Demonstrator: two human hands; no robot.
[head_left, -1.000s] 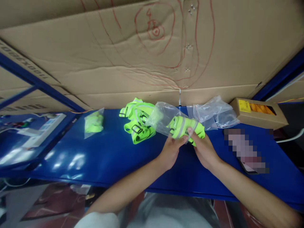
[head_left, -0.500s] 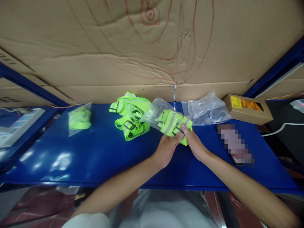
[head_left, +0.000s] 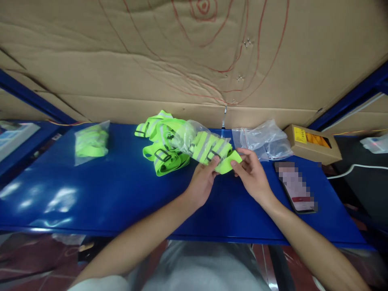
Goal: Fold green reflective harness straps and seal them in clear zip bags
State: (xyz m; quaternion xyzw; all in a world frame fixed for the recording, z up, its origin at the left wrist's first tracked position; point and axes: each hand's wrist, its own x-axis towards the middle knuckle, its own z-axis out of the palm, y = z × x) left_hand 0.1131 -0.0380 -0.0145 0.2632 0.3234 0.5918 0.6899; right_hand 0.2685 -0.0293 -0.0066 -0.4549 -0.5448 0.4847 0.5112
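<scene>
A folded neon-yellow reflective strap (head_left: 203, 146) with grey stripes and a black buckle lies partly inside a clear plastic bag (head_left: 185, 133). My left hand (head_left: 202, 182) is closed on the bagged strap at its lower edge, thumb on top. My right hand (head_left: 252, 173) pinches the strap's loose end, which sticks out of the bag's mouth on the right. Behind the bag, to the left, more neon reflective straps (head_left: 163, 137) are heaped, with black buckles showing. A packed bag of neon strap (head_left: 91, 142) rests farther left on the blue table (head_left: 121, 194).
Clear empty plastic bags (head_left: 262, 139) lie at the back right, beside an open-windowed cardboard box (head_left: 313, 143) with orange contents. A phone (head_left: 295, 188), its screen blurred, lies right of my right hand. A cardboard wall (head_left: 182, 76) stands behind the table.
My right hand has drawn away to the right from my left, its fingers now on the strap's end. The bagged strap has shifted slightly left and up. The camera view has shifted a little.
</scene>
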